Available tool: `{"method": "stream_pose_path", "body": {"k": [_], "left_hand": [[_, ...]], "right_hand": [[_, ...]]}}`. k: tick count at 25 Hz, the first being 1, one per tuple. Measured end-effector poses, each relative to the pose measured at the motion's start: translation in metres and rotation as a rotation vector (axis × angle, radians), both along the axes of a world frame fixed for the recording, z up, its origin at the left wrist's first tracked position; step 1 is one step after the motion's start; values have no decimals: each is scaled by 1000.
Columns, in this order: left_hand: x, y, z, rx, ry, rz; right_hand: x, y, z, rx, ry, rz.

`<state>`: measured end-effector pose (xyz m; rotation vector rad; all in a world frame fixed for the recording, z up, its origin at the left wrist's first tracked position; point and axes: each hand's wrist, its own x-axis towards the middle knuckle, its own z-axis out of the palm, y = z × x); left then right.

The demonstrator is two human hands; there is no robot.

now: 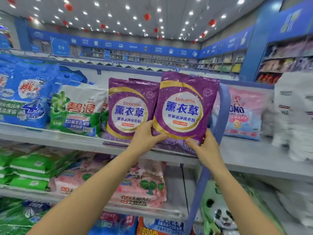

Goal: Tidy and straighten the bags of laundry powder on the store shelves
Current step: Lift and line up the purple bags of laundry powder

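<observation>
Left grip [145, 134]: closed on the lower left corner of the held purple bag [183, 107], thumb on the front face, fingers behind.
Right grip [205, 146]: closed on the lower right corner of the same bag, thumb across the front.
Held purple bag: upright, label facing out, raised a little above the top shelf [254, 150]. Its left edge overlaps the second purple bag [130, 112], and its right edge is just beside the blue upright [223, 107].
Under the grips: a flat purple bag [174, 145] lies on the shelf board.
Second purple bag: standing, face out, tilted slightly.
Row to the left: a green-and-white bag [77, 112], then a blue bag [23, 95], both face out and leaning.
Beyond the upright: a pink bag [243, 112] stands further back.
Lower shelf: pink bags [138, 185] and green packs [30, 167] lie in loose stacks.
Progress: judged partial. The top row faces forward, but the held bag is not yet seated, the flat bag is not stood up, and the lower stacks look unsorted.
</observation>
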<state>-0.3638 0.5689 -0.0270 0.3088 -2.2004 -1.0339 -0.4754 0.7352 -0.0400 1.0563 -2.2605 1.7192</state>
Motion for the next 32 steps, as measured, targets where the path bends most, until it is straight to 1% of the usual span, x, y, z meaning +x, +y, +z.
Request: {"method": "stream_pose_path", "body": {"k": [2, 4, 8, 13, 17, 20, 24, 28, 32], "left_hand": [[-1, -3, -4, -104, 1, 51], [-1, -5, -12, -162, -24, 61], [-1, -8, -20, -168, -63, 65], [-3, -9, -24, -185, -85, 24], [-10, -10, -23, -198, -159, -1], [-19, -9, -24, -198, -185, 27], [-34, -6, -20, -263, -262, 125], [-36, -6, -17, -253, -277, 123], [-26, -6, -24, -214, -246, 90]], "right_hand": [[3, -6, 3, 34, 56, -30], [6, -6, 5, 69, 93, -39], [13, 0, 1, 165, 156, -44], [13, 1, -8, 220, 143, -103], [11, 1, -13, 260, 122, -129], [6, -5, -15, 242, 124, -148], [-6, -21, -11, 230, 101, -135], [-15, -25, -13, 229, 52, -120], [-10, -17, -17, 321, 34, -61]]}}
